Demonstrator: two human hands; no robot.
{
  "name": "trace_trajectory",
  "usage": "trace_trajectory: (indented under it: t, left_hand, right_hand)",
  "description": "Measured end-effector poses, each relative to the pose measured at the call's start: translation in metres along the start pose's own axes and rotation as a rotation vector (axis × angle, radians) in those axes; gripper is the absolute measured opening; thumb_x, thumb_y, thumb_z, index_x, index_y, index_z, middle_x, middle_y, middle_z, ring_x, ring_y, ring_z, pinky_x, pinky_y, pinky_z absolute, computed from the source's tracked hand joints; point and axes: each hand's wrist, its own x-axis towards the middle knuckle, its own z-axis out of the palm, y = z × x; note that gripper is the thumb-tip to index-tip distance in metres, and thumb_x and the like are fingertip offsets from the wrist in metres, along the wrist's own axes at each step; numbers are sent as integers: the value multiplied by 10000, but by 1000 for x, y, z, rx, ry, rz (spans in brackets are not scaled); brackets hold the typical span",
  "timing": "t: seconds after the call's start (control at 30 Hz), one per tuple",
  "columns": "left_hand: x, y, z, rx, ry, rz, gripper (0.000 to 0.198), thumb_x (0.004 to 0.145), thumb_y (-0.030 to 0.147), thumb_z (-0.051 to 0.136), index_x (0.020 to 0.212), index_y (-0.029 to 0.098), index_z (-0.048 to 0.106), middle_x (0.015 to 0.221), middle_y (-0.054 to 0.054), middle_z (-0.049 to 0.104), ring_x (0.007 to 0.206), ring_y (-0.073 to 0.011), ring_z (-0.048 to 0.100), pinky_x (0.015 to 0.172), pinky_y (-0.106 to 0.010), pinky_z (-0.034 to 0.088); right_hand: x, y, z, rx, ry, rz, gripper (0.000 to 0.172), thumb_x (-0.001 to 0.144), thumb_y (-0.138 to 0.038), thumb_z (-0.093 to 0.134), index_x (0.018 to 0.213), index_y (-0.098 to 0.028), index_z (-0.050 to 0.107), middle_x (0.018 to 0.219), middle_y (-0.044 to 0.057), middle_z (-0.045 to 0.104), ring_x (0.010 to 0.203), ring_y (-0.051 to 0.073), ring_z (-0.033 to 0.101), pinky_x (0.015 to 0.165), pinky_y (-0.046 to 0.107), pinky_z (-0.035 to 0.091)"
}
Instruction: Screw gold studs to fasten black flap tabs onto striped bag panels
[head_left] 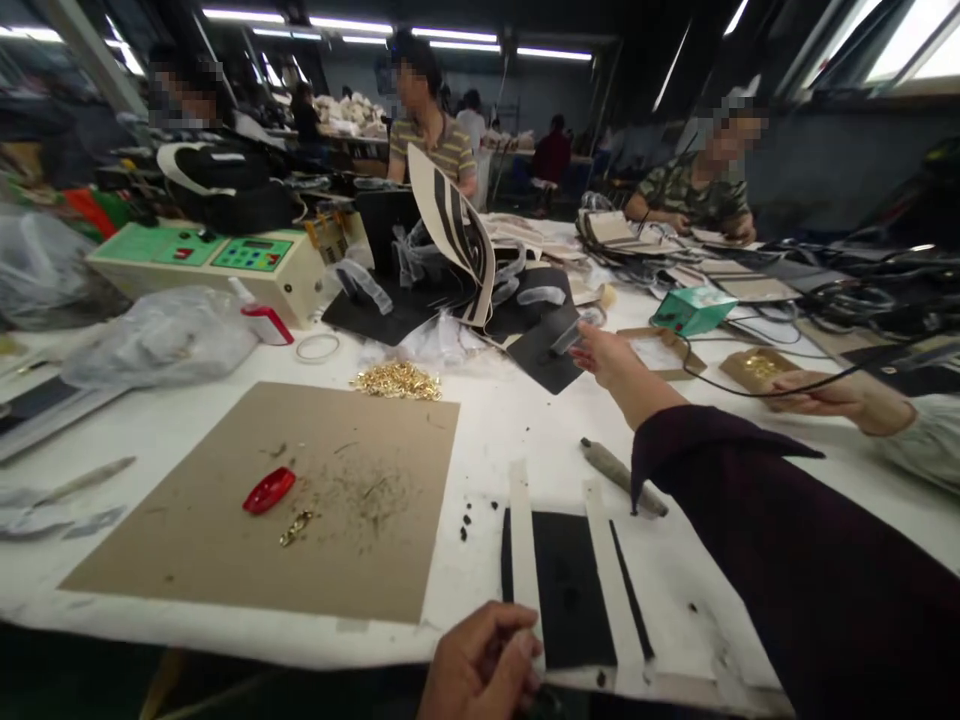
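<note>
My right hand (604, 360) reaches across the table, its fingers closed at the edge of a black panel (551, 365). A plastic-wrapped handle (574, 335) lies on that panel, right by my fingertips. Close to the table's front edge, my left hand (484, 655) has its fingers curled and thumb pressed in; whether anything is between them is hidden. It sits against the left cream strip (527, 570) of a black piece (574, 590), which carries a second cream strip (609, 570).
Left lies a brown board (337, 560) with a red oval object (268, 490) and gold clasps (295, 528). Gold hardware (397, 381) is heaped behind it. Another person's hand (821, 395) touches a box of gold pieces (757, 368). A green box (694, 308) and machine (217, 260) stand farther back.
</note>
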Motion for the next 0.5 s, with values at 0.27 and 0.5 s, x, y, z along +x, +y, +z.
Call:
trace_trajectory:
  t: [0.27,0.5]
  left_hand:
    - [-2,7,-2,69,-33,-13,462,867,600,710,1009,163,768,797,-90,740,682,-194,688,624,-274,568]
    - [-4,28,-9,-261,-71,17,450,884,559,724,1019,131,760,864,-97,739,673,-185,690,611,-282,580]
  right_hand:
    - [1,-20,16,113,-45,-86,182,1028,-331,603,902,-221,531,705,-71,581,527,77,628,447,160,503]
    - [-131,-71,-7,161,-371,-556,198,1006,-335,621,856,-209,595,696,-48,591,450,70,504,418,181,418]
